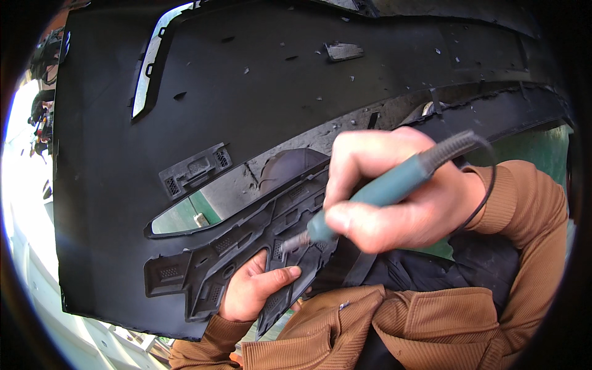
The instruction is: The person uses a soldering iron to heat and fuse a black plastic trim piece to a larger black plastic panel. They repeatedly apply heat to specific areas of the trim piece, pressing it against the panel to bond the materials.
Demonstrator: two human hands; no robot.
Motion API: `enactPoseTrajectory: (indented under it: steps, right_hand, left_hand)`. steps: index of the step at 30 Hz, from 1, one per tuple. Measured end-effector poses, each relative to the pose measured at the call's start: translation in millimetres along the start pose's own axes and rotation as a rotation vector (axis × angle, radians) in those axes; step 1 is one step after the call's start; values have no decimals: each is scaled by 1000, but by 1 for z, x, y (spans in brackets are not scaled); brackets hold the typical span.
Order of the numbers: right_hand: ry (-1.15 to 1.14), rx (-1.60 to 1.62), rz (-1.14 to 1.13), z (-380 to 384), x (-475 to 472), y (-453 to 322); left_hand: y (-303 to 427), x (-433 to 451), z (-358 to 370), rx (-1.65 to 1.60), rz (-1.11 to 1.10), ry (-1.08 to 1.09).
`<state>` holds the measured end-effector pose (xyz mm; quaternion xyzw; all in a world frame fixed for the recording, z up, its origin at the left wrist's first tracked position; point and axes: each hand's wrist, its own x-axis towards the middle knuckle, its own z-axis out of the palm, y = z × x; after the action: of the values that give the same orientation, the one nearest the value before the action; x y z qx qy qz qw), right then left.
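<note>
My right hand point(397, 199) grips a teal-handled corded tool, apparently a soldering iron point(384, 185). Its metal tip points down at a textured patch on a black molded plastic bracket point(217, 263); whether they touch is unclear. My left hand point(259, 286) holds this bracket from below, thumb on its face. The bracket lies along the near edge of a large black plastic panel point(106, 162), which looks like a vehicle bumper cover and has long cutouts. A smaller black plastic bracket point(195, 169) rests on the panel beyond the near cutout.
A small dark plastic piece point(343, 51) and scattered scraps lie on the panel. The tool's cord point(493, 178) curves beside my right wrist. A black curved strip point(499, 108) runs along the right. A person point(42, 111) is visible far off at the left.
</note>
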<state>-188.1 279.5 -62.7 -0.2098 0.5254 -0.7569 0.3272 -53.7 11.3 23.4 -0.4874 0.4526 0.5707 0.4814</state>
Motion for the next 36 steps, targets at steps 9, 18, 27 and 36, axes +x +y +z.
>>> enactPoseTrajectory:
  steps: [9,18,27,36]
  right_hand:
    - [12,-36,-3,-4,2,7]
    - [16,-70,-11,-2,1,10]
    - [-48,-88,-2,-4,1,7]
    - [-43,-90,-32,-7,1,8]
  left_hand:
    - [3,0,3,-19,-32,34]
    - [2,-2,5,3,1,57]
    - [1,2,-1,-16,-45,30]
    - [2,1,0,-21,-54,31]
